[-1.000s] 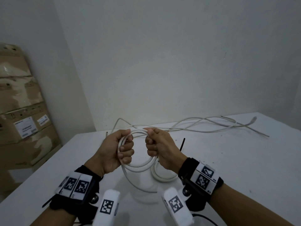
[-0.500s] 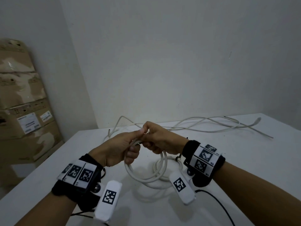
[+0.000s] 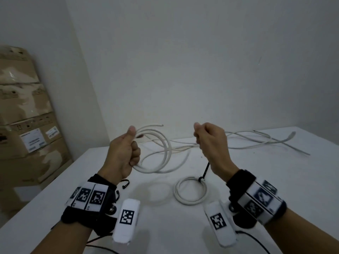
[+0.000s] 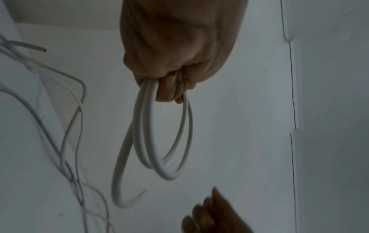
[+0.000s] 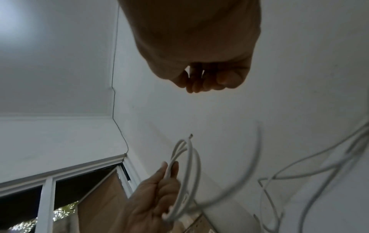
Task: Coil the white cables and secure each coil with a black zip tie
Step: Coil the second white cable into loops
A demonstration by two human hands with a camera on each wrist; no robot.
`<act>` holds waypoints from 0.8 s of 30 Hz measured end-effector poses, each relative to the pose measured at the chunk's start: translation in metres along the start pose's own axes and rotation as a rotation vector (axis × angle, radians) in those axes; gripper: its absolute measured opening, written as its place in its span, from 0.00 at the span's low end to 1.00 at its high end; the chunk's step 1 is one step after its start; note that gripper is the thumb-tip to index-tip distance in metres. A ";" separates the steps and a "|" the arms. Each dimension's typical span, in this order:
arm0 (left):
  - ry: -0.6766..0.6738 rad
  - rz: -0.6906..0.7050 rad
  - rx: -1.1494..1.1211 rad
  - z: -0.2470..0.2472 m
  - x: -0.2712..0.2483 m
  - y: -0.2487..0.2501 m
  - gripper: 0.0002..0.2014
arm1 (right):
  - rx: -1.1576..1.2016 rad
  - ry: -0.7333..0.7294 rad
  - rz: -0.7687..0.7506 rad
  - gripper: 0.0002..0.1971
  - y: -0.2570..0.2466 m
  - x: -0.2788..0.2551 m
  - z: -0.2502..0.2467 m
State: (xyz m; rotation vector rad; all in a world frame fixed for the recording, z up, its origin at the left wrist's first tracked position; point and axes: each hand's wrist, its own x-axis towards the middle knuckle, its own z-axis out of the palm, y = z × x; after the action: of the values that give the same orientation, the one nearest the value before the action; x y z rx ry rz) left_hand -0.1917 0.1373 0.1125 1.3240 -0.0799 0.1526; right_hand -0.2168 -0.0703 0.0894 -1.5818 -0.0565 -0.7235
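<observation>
My left hand grips a loose coil of white cable held upright above the table, with thumb and fingers curled round its strands. The coil's free tail swings out to the right, blurred. My right hand is raised to the right of the coil and apart from it. Its fingers are curled and I see nothing in them. On the table below lies a smaller coil bound with a black zip tie whose tail sticks up.
Several loose white cables sprawl across the back right of the white table, near the wall. Stacked cardboard boxes stand to the left, off the table.
The hands were together on the coil. Now my right hand has come off it and moved up and right, while my left hand has lifted the coil. The tied coil on the table has come into view.
</observation>
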 end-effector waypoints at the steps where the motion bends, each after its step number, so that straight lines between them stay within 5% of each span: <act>1: 0.034 0.004 -0.058 -0.003 0.006 0.001 0.16 | -0.011 0.017 0.012 0.22 0.003 -0.007 -0.002; 5: 0.087 -0.003 -0.237 -0.002 0.018 -0.001 0.13 | -0.065 -0.111 0.262 0.18 0.022 -0.034 0.009; 9: 0.107 0.027 -0.317 0.012 0.007 -0.008 0.14 | 0.319 -0.290 0.574 0.14 0.021 -0.048 0.037; 14: 0.223 0.059 -0.374 0.020 -0.007 -0.024 0.14 | 0.611 -0.172 0.534 0.16 0.000 -0.050 0.057; 20: 0.297 0.077 -0.312 0.024 -0.013 -0.030 0.15 | 0.451 -0.129 0.386 0.17 -0.004 -0.050 0.062; 24: 0.334 0.135 -0.218 0.030 -0.019 -0.038 0.16 | 0.442 -0.062 0.421 0.17 -0.005 -0.047 0.064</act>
State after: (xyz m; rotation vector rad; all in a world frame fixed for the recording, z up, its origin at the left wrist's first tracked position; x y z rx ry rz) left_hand -0.2040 0.0983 0.0809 1.0611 0.0959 0.4646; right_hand -0.2302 0.0062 0.0734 -1.1389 0.0666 -0.3031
